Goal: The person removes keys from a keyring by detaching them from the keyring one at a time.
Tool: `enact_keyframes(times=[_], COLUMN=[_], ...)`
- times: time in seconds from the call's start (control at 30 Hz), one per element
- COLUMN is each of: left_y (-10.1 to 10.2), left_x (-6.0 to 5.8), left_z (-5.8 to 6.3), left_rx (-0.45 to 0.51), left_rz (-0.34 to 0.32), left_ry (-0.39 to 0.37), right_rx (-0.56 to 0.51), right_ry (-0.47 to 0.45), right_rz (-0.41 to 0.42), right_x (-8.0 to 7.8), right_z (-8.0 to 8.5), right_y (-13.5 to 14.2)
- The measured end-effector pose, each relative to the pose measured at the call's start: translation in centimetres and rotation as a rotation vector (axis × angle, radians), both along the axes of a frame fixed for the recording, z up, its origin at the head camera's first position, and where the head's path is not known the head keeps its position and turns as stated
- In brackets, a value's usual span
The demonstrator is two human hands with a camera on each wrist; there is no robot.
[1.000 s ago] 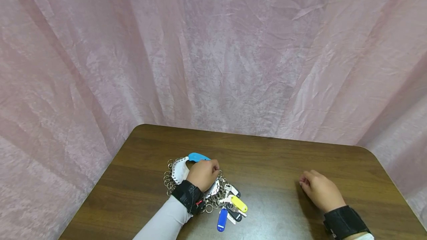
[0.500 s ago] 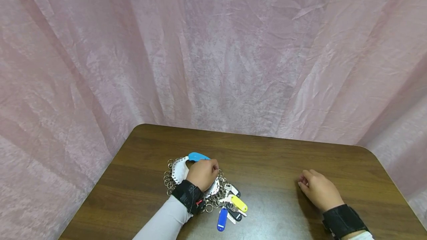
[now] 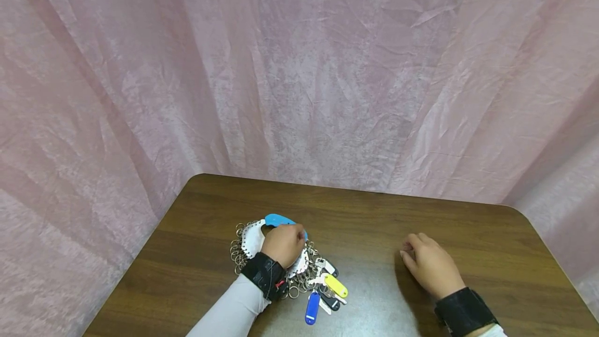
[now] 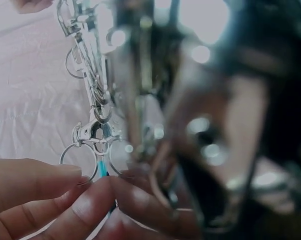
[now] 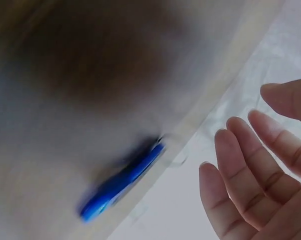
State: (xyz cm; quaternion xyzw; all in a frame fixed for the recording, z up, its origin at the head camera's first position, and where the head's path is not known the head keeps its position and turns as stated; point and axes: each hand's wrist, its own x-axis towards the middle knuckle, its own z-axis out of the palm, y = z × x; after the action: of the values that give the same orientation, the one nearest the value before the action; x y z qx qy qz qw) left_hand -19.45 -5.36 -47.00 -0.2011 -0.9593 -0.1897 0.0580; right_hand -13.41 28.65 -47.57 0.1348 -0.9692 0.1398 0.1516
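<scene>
My left hand (image 3: 283, 246) holds a white key carrier (image 3: 252, 239) by its blue handle (image 3: 279, 219), low over the table. Metal rings (image 3: 237, 256) line the carrier's curved edge. From its right side hang keys with a yellow key tag (image 3: 336, 285), a blue key tag (image 3: 312, 308) and dark ones (image 3: 330, 302). In the left wrist view, thumb and fingers (image 4: 85, 207) close together near a ring (image 4: 79, 162); blurred metal covers the right half. My right hand (image 3: 434, 268) is apart from the carrier, fingers (image 5: 245, 175) loosely spread and holding nothing.
The brown wooden table (image 3: 374, 222) has a rounded back edge. Behind it hangs a pink velvet curtain (image 3: 327, 92). A black strap with a camera sits on each wrist.
My right hand has shifted left toward the carrier, and its fingers have opened a little. The left hand and the key carrier have barely moved.
</scene>
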Motion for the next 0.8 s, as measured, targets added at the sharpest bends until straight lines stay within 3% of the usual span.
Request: enact_keyframes(times=[0.8], left_y=[0.0], left_x=[0.1], left_z=[0.2], left_rx=[0.016], left_rz=[-0.007], left_ry=[0.004], right_rx=[-0.082], right_ry=[-0.008], right_rz=[0.146], right_x=[-0.5], right_z=[-0.1], right_y=[-8.6])
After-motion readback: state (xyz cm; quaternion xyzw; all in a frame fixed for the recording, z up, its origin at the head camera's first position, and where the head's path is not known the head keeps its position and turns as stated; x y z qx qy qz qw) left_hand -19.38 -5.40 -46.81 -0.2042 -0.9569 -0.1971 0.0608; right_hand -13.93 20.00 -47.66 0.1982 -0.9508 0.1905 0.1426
